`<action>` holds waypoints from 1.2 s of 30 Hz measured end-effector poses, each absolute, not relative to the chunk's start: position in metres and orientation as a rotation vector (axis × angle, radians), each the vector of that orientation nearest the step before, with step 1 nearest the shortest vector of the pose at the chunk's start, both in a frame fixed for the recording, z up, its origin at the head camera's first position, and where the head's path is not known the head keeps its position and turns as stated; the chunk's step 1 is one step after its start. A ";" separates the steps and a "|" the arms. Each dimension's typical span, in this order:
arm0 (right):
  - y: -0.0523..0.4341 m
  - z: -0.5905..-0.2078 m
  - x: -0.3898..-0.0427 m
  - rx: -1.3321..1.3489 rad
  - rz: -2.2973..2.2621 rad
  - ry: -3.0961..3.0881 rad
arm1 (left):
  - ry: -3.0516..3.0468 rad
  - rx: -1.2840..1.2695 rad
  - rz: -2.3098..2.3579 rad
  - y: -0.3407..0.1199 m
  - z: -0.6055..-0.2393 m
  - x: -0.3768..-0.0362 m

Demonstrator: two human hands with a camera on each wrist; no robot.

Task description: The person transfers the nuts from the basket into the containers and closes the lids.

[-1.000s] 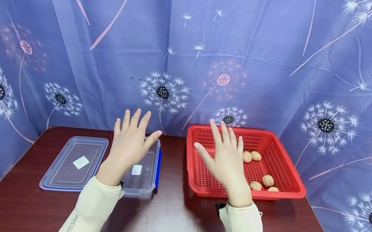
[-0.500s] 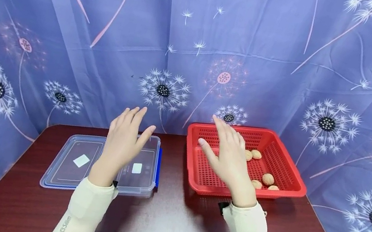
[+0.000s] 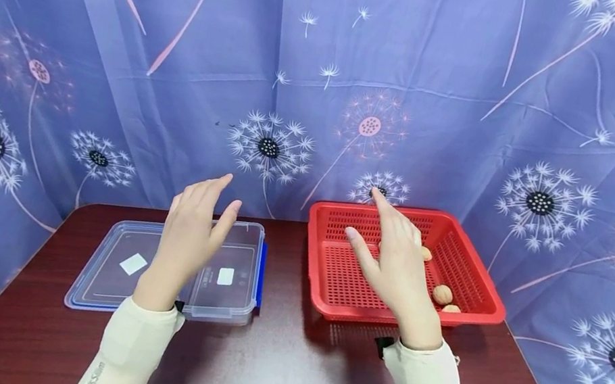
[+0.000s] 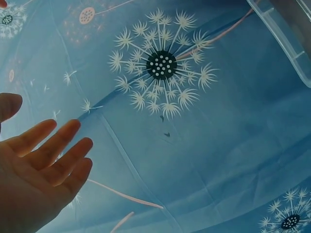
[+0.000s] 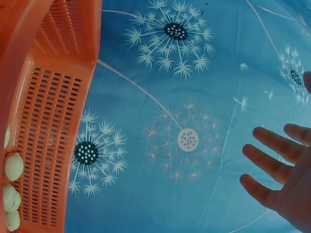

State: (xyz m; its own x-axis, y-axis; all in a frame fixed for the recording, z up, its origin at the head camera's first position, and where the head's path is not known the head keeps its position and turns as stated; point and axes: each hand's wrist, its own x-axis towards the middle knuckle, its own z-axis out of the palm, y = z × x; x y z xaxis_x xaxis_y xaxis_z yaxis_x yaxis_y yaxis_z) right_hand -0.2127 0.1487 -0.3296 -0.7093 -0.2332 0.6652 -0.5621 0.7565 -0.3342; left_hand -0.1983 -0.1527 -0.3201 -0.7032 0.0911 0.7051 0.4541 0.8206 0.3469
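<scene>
Sitting in the red basket (image 3: 483, 298) are some walnuts (image 3: 442, 294). They lie in the part of the basket near the person and to the right, and a few show in a row along the basket wall in the right wrist view (image 5: 13, 167). Some are hidden behind the right hand (image 3: 399, 270). That hand is up in the air over the basket, with its fingers straight and spread. It holds nothing and touches nothing.

The left hand (image 3: 188, 236) is up in the air too, over the clear box (image 3: 243, 277). Its fingers are loose and a bit bent, and it holds nothing. The box is open and looks empty inside. Its lid (image 3: 111, 271) lies flat just beside it, on the left. Box and basket stand near each other on the dark red table (image 3: 280, 379), with a gap between them. A blue cloth with dandelions (image 3: 332, 52) hangs behind it all.

What could go wrong? Walnuts are round and hard, so I think one could slip from the fingers and roll off the table. The basket is light, so a bump from the right hand might push it or tip it. The left hand could knock the box too, since it hangs so close above it.
</scene>
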 end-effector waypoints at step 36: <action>0.191 -0.351 -0.202 0.674 0.926 -2.340 | -1.966 -0.030 -1.805 -0.223 -0.387 -0.213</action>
State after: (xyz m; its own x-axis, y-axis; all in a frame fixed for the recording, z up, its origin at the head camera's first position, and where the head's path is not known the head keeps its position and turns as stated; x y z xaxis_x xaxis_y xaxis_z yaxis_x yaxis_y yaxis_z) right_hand -0.2016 0.1915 -0.3513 -0.7348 -0.2505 0.6303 -0.6139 0.6407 -0.4611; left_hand -0.2131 -0.2228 -0.3873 -0.8902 -0.2918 0.3498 0.3236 0.1355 0.9364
